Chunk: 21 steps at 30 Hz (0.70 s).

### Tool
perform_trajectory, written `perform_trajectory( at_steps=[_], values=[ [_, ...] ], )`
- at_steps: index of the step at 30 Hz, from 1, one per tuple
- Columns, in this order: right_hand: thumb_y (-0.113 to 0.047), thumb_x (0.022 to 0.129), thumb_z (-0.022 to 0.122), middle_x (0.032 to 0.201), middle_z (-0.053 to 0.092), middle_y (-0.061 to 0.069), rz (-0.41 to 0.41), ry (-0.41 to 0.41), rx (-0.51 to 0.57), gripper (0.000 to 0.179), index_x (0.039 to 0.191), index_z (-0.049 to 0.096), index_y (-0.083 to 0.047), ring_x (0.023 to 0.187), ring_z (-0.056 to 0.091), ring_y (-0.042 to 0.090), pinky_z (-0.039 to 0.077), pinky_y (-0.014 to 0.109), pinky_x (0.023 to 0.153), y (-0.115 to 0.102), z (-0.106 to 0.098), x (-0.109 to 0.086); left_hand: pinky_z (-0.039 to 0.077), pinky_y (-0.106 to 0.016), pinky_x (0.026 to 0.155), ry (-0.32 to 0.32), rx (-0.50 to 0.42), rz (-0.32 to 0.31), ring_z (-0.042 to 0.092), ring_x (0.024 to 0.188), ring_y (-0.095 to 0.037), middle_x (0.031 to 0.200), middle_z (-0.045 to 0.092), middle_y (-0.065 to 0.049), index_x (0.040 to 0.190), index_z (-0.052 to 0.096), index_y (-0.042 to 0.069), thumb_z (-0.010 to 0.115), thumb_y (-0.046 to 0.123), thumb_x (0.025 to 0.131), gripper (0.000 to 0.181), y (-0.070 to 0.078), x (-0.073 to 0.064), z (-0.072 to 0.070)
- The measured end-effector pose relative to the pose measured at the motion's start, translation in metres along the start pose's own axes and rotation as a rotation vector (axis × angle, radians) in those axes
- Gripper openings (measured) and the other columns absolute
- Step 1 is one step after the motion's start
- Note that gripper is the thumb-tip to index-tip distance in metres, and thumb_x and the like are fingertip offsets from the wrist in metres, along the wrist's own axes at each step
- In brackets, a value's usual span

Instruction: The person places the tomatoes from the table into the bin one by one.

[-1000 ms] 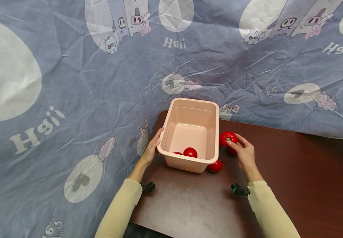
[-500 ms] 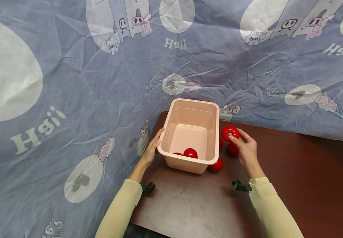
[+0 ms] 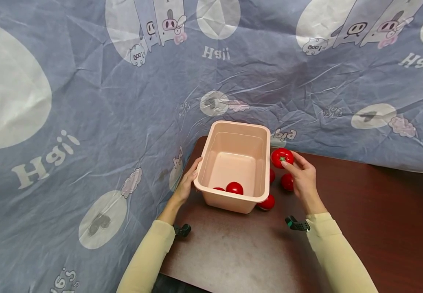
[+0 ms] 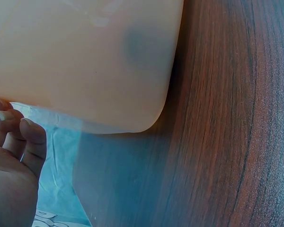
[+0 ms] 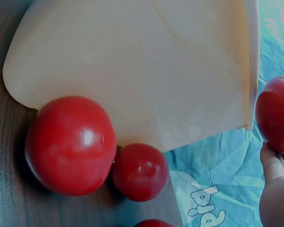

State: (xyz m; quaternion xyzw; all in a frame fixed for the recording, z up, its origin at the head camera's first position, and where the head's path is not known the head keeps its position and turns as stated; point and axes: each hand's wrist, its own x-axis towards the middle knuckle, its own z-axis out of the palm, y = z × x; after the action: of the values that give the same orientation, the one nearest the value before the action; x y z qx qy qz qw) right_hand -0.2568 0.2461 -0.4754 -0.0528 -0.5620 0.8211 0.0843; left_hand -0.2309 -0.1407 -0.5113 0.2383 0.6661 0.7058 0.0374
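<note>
A pale pink plastic bin [image 3: 229,204] stands on the table, with two red tomatoes [image 3: 235,188] showing at its near end. My left hand [image 3: 185,184] grips the bin's left rim; in the left wrist view its curled fingers [image 4: 34,132] meet the rim. Beyond the bin's right side, my right hand [image 3: 304,181] pinches a tomato [image 3: 279,155] with a green stem, held up at about rim height. Three more tomatoes lie on the table beside the bin: one at the near corner [image 3: 268,202], one partly hidden behind the wall [image 3: 272,176], one below the right hand [image 3: 287,182].
The dark brown wooden table [image 3: 372,219] stretches off to the right. Blue-grey patterned cloth [image 3: 130,122] hangs along the left and back sides, close to the bin. A black strap [image 3: 297,224] sits at the right wrist, another [image 3: 183,230] at the left.
My right hand has raised the tomato up and away from the others, uncovering the ones on the table beneath. My left hand and the bin have stayed in place.
</note>
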Motion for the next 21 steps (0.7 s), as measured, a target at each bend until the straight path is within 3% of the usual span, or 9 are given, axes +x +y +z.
perform_trajectory(
  at_steps=[12,15,21],
  values=[
    [0.0,0.081,0.075,0.105,0.071,-0.004,-0.036,-0.075,-0.019,0.058,0.134,0.054,0.001,0.094,0.069,0.007,0.055,0.018,0.081,-0.008,0.022,-0.002,0.04,-0.029,0.047,-0.002,0.0,-0.007,0.046,0.049,-0.01,0.087,0.045,-0.039,0.156,0.017,0.008,0.024,0.012,0.101,0.056,0.0,-0.001,-0.003],
    [0.001,0.08,0.075,0.105,0.071,-0.005,-0.051,-0.092,-0.034,0.059,0.135,0.054,0.002,0.094,0.069,0.006,0.054,0.017,0.082,-0.008,0.026,-0.002,0.041,-0.027,0.047,-0.001,0.008,-0.007,0.045,0.05,-0.014,0.109,0.044,-0.045,0.156,0.017,0.008,0.025,0.013,0.101,0.056,0.002,-0.001,-0.002],
    [0.003,0.08,0.075,0.106,0.071,-0.004,-0.072,-0.143,-0.034,0.059,0.134,0.053,0.004,0.095,0.069,0.007,0.055,0.019,0.08,-0.009,0.032,-0.002,0.041,-0.025,0.047,-0.008,0.005,-0.011,0.045,0.049,-0.015,0.128,0.037,-0.046,0.156,0.016,0.006,0.025,0.013,0.101,0.057,0.004,-0.001,-0.002]
  ],
)
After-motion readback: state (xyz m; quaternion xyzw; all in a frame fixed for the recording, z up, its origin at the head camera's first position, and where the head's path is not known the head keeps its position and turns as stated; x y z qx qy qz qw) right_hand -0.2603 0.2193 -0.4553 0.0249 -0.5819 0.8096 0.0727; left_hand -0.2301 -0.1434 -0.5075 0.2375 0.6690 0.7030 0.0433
